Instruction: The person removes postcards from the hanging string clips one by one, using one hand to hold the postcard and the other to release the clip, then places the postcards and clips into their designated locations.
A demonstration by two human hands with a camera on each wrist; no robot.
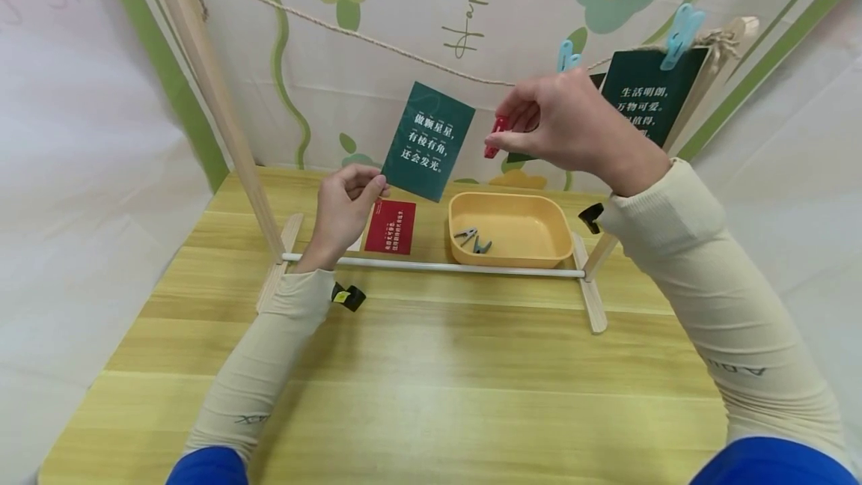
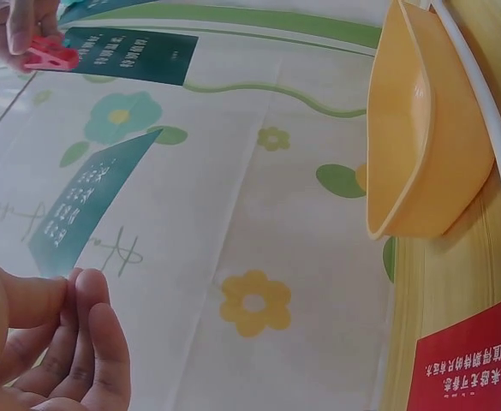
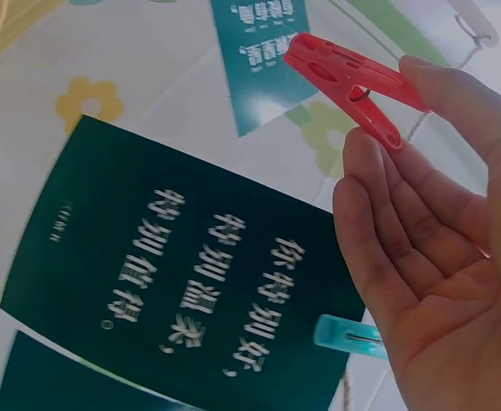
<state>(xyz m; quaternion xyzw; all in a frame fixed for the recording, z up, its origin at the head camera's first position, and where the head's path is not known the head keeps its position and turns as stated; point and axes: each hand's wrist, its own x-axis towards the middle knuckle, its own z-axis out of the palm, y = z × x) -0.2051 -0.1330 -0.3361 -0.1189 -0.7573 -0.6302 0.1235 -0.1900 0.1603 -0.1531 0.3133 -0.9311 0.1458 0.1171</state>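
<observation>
My left hand pinches a dark green card with white lettering by its lower left corner, just below the twine line. To the right of that card, my right hand holds a red clothespin between thumb and fingers by its handle ends. The clothespin grips nothing. Behind my right hand, a second green card hangs from the line by a light blue clothespin. Another green card hangs at the right end under a blue clothespin.
A wooden frame with a left post carries the twine. On the table stand a yellow basin holding grey clothespins and, to its left, a red card. A white rod joins the posts low down.
</observation>
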